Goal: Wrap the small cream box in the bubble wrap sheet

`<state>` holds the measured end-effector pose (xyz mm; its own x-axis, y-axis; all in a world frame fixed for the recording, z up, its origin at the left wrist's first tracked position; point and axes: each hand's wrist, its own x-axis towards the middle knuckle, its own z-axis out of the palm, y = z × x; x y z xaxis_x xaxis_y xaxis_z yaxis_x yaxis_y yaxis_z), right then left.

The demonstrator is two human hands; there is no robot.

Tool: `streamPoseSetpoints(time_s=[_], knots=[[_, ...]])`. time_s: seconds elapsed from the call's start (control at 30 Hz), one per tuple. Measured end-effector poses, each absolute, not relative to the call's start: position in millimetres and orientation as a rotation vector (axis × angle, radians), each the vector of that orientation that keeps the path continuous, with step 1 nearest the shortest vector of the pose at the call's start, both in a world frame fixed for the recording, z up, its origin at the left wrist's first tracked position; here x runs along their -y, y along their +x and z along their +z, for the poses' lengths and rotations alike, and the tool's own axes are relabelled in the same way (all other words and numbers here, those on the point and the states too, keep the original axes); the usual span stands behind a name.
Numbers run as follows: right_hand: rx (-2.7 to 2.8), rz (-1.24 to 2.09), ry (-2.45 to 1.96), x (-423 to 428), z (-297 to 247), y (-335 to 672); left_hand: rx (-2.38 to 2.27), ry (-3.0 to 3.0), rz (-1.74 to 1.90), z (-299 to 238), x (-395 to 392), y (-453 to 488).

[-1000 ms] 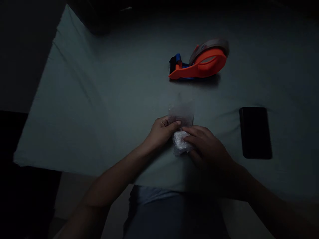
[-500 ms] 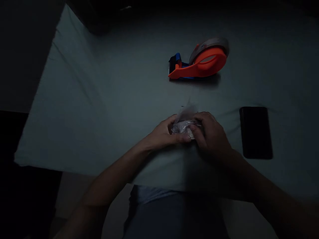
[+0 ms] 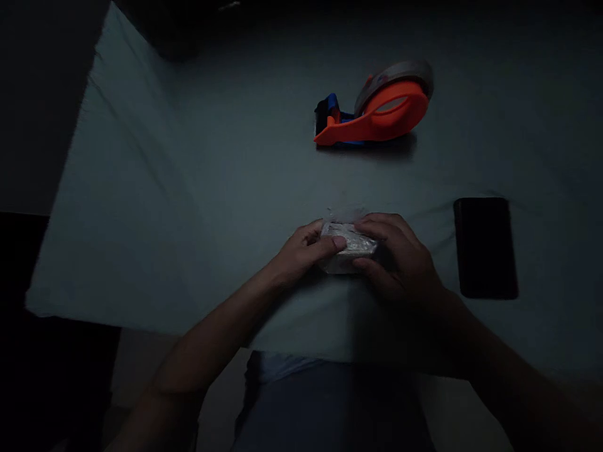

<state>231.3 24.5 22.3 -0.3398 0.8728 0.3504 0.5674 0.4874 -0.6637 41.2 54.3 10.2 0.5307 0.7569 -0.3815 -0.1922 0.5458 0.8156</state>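
Observation:
A small box-shaped packet in clear plastic wrap point(image 3: 353, 243) is held between both hands, low over the cloth near the front edge. My left hand point(image 3: 308, 251) grips its left side, the thumb pressed on top and the fingers partly hidden behind it. My right hand point(image 3: 400, 251) closes around its right end, with the thumb on the near side and the fingers on the far upper edge. Loose plastic film stands up along the far side. The dim light hides what is inside the wrap.
An orange and blue tape dispenser point(image 3: 377, 122) with a roll of tape stands beyond the hands. A dark phone-like slab point(image 3: 486, 248) lies to the right. Pale cloth point(image 3: 226, 188) covers the table, whose front edge runs just before my lap.
The packet has turned so its flat top and near side show. The upright flap of film has come down. My left thumb has shifted onto the top, and my right thumb to the near side.

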Motion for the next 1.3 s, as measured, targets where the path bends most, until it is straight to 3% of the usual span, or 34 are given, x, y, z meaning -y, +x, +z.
streamPoseSetpoints(time_s=[0.23, 0.47, 0.97, 1.17, 1.3], knots=[[1.873, 0.595, -1.279, -24.6, 25.5, 233.1, -0.866, 0.974, 0.65, 15.1, -50.3, 47.5], [1.613, 0.966, -1.325, -28.2, 30.3, 238.3, -0.779, 1.145, 0.513, 17.2, -48.7, 45.2], [2.11, 0.603, -1.086, -25.8, 39.5, 236.7, -0.842, 0.995, 0.716, 12.2, -47.3, 44.7], [2.138, 0.426, -1.048, -17.4, 33.1, 238.2, -0.659, 1.35, 0.766, 14.9, -57.4, 36.0], [1.905, 0.361, -1.146, -17.6, 29.5, 245.5, -0.743, 1.818, 0.609, 19.2, -69.2, 25.2]])
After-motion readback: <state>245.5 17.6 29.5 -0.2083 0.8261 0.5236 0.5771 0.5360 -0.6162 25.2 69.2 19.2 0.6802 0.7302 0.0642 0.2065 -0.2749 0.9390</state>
